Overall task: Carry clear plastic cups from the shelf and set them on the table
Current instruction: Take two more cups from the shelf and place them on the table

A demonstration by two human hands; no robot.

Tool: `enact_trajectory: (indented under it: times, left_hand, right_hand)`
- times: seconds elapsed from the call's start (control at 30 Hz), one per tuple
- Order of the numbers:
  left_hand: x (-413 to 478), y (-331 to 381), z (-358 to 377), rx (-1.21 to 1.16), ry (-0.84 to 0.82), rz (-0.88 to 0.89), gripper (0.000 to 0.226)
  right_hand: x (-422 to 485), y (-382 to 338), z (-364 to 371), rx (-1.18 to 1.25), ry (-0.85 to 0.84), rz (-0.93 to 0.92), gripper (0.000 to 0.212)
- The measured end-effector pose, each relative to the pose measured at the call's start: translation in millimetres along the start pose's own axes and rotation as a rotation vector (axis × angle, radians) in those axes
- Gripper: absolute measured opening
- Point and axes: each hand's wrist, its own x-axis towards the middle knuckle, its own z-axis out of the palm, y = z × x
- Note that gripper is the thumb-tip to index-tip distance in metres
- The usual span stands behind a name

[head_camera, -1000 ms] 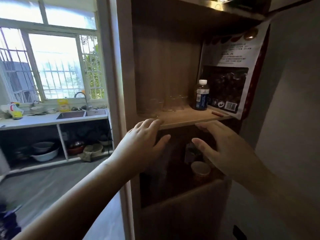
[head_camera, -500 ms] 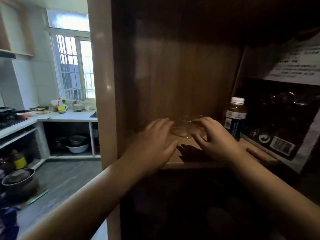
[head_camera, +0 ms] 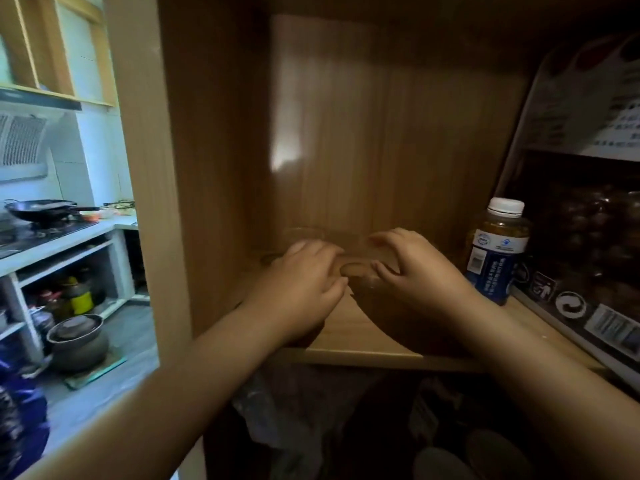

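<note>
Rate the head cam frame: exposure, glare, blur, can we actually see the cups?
Head view: shelf interior dim, kitchen at left much brighter; glare patch on the back panel; wide-angle bending at the edges; mild motion blur. The clear cups show only as faint rims behind the left hand and right hand. The bottle reads clearly.

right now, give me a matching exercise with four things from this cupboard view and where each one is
Things:
1. left hand
2. bottle
3. wok
4. clay pot

Places:
A. on the stove, far left
B. on the floor, lower left
C. on the shelf, reaching for clear cups
D. on the shelf, right of the right hand

Pairs: 1-C, 2-D, 3-A, 4-B
</note>
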Motion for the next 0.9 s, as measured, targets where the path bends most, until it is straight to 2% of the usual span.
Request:
enact_trajectory:
  times: [0.33, 0.57, 0.9]
  left_hand:
    - [1, -1, 1, -0.001, 0.085, 0.035, 0.031]
    - [-9, 4, -5, -0.042, 0.116, 0.033, 0.009]
    - [-51, 19, -35, -0.019, 0.174, 0.099, 0.006]
  right_hand:
    - [-2, 9, 3, 0.035, -0.008, -0.039, 0.042]
    - [-22, -2, -10, 0.034, 0.046, -0.076, 0.027]
    - [-60, -41, -40, 0.141, 0.076, -0.162, 0.007]
